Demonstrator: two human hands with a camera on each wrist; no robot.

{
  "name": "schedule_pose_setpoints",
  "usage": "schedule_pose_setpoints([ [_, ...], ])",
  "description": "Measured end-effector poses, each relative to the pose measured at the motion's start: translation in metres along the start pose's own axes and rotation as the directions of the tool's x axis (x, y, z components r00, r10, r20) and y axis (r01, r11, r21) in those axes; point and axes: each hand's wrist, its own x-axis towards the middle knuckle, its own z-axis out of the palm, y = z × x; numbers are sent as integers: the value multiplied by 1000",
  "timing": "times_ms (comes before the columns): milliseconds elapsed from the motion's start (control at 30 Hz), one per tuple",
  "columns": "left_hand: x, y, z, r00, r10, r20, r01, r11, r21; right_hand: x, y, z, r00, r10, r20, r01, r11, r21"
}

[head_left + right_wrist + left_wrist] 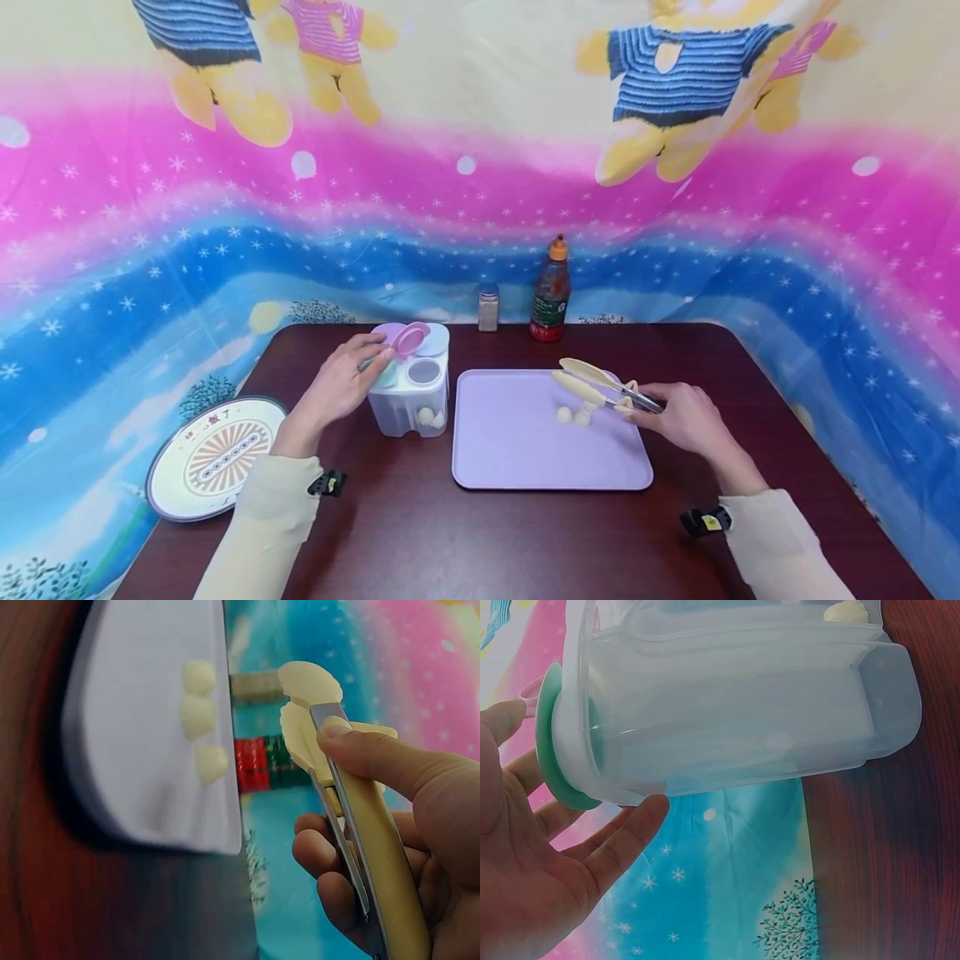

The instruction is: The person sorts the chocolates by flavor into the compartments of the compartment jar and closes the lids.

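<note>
1. Cream sleeves (273,508) of soft, creased cloth reach in from the near edge, with small black devices (327,482) at the cuffs, over a dark reddish, wood-grained table (405,542).
2. The right hand (693,421) wraps its fingers and thumb round the tongs (369,832), which have metal-edged, tan handles and pale, scallop-edged heads; the heads stand apart above the tray's far right part, with nothing between them.
3. The tray (510,450) is a smooth lilac rectangle with rounded corners and a raised rim; three small, whitish, rounded balls (198,716) lie on it, close together, below the tongs.
4. The left hand (341,379) spreads its extended fingers round the green lid (547,735) of a translucent plastic container (390,414); its thumb is at a tilted-up pink cap (410,340), though whether it pinches it I cannot tell. More whitish pieces (426,416) show through the container's wall.
5. A patterned round plate (168,475) lies left; a squarish shaker (488,310) and an orange-capped sauce bottle (550,304) stand behind the tray.
</note>
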Motion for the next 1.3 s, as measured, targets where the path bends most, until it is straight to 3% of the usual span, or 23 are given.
schedule_pose_setpoints([
  [267, 0, 0, 0, 1000, 13, -7, -12, 1000, 6, -8, 20, 3, 999, 44, 22, -44, 999, -28],
  [633, -1, 1, 0, 999, 36, -26, -35, 999, 15, -13, 29, 8, 991, 123, 56, -120, 991, -57],
  [1300, -1, 1, 1, 999, 36, -26, -36, 999, 18, -14, 34, 15, 988, 135, 75, -128, 988, -89],
])
